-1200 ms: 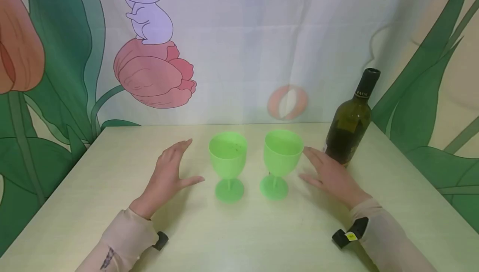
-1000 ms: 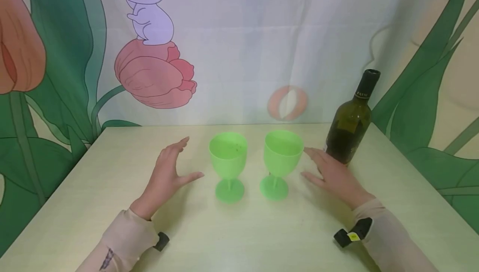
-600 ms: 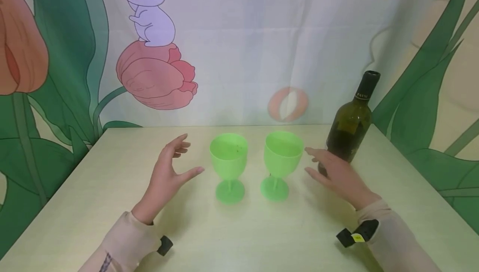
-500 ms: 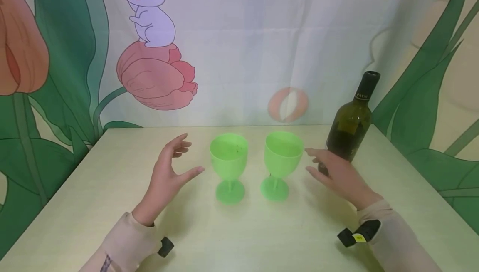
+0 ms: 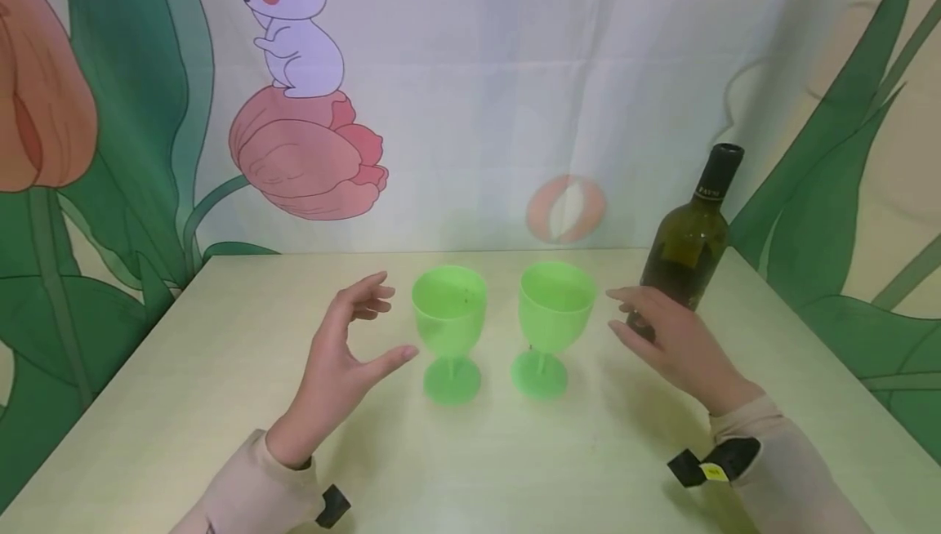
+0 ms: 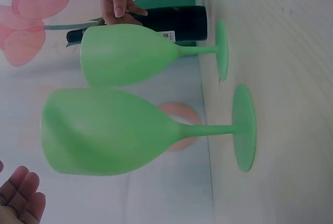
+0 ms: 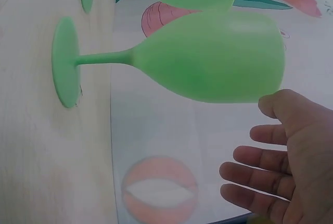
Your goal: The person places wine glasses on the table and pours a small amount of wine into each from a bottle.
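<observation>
Pale wooden table, near edge out of frame, left and right edges running back to a printed cloth backdrop with tulips and a rabbit. Nearest: two sleeved forearms, wide bare tabletop between and in front of them. Left hand raised off the table, fingers curved and spread, thumb pointing toward the left goblet; a narrow gap remains, no contact, nothing held. Right hand likewise lifted, fingers relaxed and spread, palm turned toward the right goblet, just beside its bowl, not touching. In the right wrist view the fingers are fanned beside the bowl with daylight between. Both goblets green, upright, side by side mid-table, bases near but apart, a slim gap between bowls. Left wrist view shows both stems and feet flat on the wood. Behind the right hand a dark wine bottle stands upright near the far right corner, close to the table's right edge; hand overlaps its base in the head view, contact unclear. Open room left of the left hand out to the edge. Compared with 1.2 s ago: both hands have risen from lying flat, left fingers now curled, left hand nearer its goblet; goblets and bottle unmoved.
</observation>
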`<state>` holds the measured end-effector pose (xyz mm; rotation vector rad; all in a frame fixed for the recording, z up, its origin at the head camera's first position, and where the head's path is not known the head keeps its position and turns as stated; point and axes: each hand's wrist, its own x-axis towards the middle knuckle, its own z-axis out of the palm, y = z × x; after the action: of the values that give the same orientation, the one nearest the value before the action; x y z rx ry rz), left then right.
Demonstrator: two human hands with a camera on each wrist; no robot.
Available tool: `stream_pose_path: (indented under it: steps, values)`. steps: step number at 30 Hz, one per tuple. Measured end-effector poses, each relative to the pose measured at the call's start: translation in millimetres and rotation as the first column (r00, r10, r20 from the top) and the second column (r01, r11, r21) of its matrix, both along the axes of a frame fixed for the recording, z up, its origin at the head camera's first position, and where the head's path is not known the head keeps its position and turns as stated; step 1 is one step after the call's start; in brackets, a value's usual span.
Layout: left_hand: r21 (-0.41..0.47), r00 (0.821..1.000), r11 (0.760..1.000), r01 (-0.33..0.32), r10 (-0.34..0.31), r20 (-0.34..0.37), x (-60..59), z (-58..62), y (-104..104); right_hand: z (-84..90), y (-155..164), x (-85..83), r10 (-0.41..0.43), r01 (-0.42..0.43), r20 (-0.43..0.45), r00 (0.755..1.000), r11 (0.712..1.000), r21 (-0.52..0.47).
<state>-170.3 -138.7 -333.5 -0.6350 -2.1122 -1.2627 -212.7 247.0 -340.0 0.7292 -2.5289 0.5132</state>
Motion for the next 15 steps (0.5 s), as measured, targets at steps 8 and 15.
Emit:
stream_pose_path:
  steps: [8,15]
  values:
    - [-0.030,0.981,0.996,0.086,-0.090,-0.173,8.0,5.3,12,10.0,3,3.3,0.010,-0.011,-0.038,0.999,1.000,-0.010]
    - [-0.048,0.961,0.988,0.149,-0.156,-0.229,14.9,8.9,29,18.0,12,6.2,-0.001,-0.002,-0.109,0.994,1.000,-0.025]
